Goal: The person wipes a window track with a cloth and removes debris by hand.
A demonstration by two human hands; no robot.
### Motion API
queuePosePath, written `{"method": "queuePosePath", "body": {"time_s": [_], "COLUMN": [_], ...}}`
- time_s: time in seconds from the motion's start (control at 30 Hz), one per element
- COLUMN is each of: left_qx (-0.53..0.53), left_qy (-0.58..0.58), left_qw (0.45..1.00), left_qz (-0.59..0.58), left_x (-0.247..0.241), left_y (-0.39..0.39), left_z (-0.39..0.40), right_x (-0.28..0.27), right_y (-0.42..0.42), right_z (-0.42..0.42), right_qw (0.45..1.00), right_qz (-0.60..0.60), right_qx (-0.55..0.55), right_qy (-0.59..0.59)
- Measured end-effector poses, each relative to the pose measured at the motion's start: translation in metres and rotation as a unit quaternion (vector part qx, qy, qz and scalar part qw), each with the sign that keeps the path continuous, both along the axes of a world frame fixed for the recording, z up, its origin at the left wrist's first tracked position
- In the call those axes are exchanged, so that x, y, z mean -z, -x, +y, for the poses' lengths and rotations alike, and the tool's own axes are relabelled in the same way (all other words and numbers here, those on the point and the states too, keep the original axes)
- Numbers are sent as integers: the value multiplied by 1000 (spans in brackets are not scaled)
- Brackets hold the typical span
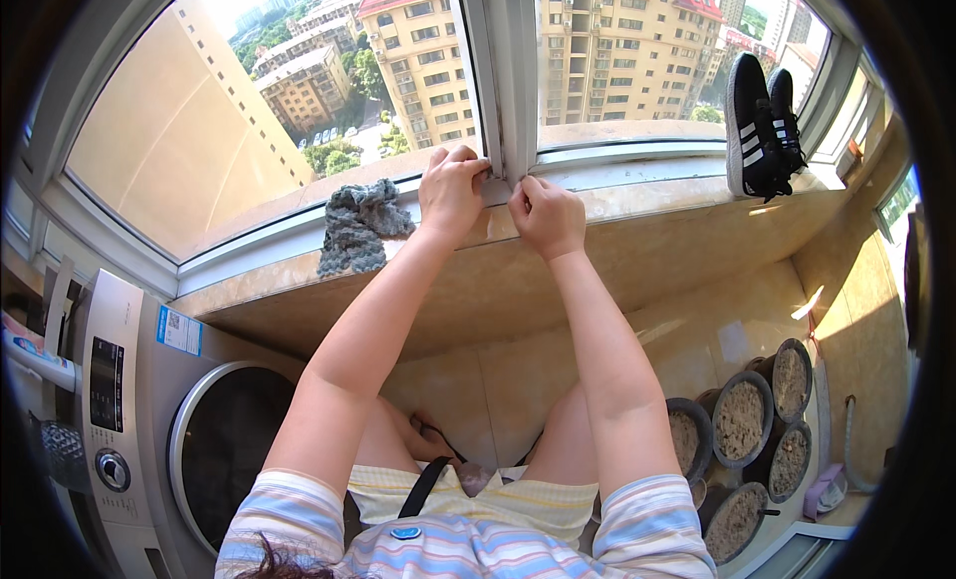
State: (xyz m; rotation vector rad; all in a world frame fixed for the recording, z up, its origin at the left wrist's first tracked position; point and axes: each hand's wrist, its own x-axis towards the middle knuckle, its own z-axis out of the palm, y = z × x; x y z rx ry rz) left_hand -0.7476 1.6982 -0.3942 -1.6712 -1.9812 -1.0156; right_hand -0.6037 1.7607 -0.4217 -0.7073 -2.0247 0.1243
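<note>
My left hand (451, 194) is at the foot of the window frame's upright (502, 79), its bent fingers against the lower corner. Close by on the right, my right hand (551, 214) is curled with thumb and forefinger drawn together at the base of the same upright. Whether either hand pinches something small is hidden by the fingers. A crumpled, damp-looking grey cloth (361, 226) lies left of my left hand, draped over the window track and the stone sill (627, 204).
Black sports shoes (756, 131) with white stripes lean against the window at the right. A front-loading washing machine (116, 400) stands at my left. Several round pots of dry soil (742, 421) crowd the floor at my right, near a grey hose (851, 444).
</note>
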Motion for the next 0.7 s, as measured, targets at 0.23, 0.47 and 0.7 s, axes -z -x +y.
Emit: {"method": "queuePosePath", "body": {"time_s": [0.23,0.47,0.7], "left_qx": [-66,-11,-11], "left_qy": [26,-3,-110], "left_qw": [997,998,994], "left_qz": [9,67,-6], "left_x": [-2,13,7], "left_y": [-7,-10,-4], "left_z": [7,-9,-4], "right_x": [-1,2,3], "right_y": [3,2,1], "right_z": [-1,1,3], "right_qw": [1000,1000,1000], "right_qz": [-4,3,5], "right_qx": [4,-4,-8], "right_qy": [1,-8,-22]}}
